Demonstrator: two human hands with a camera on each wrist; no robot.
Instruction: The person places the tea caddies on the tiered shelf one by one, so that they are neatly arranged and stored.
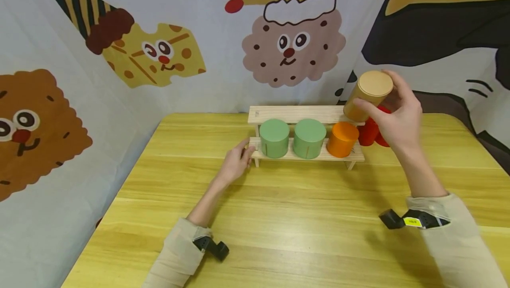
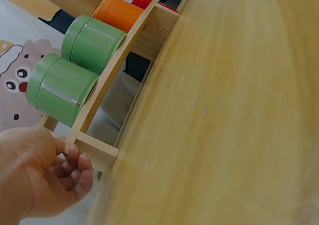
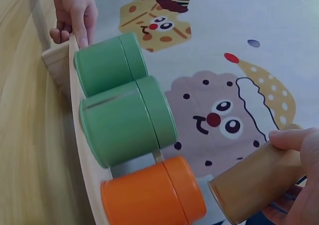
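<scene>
My right hand [image 1: 402,115] grips a tan cylindrical canister [image 1: 364,97], tilted, at the right end of the two-tier wooden rack's upper step [image 1: 295,114]. Its thumb lies on the near side, with fingers round the far side. On the rack's lower step [image 3: 89,155] stand two green lidded canisters [image 1: 274,138] [image 1: 309,138] and an orange one [image 1: 342,140] to their right. My left hand [image 1: 235,164] pinches the left end of that lower step. In the left wrist view the thumb of the left hand [image 2: 45,172] is at the step's edge, with the other fingers curled below it.
Red canisters [image 1: 368,132] stand on the table just right of the rack, partly hidden behind my right hand. The wood-grain table [image 1: 279,217] stretches in front of the rack. A cartoon-printed cloth [image 1: 215,27] hangs close behind the table and along its left side.
</scene>
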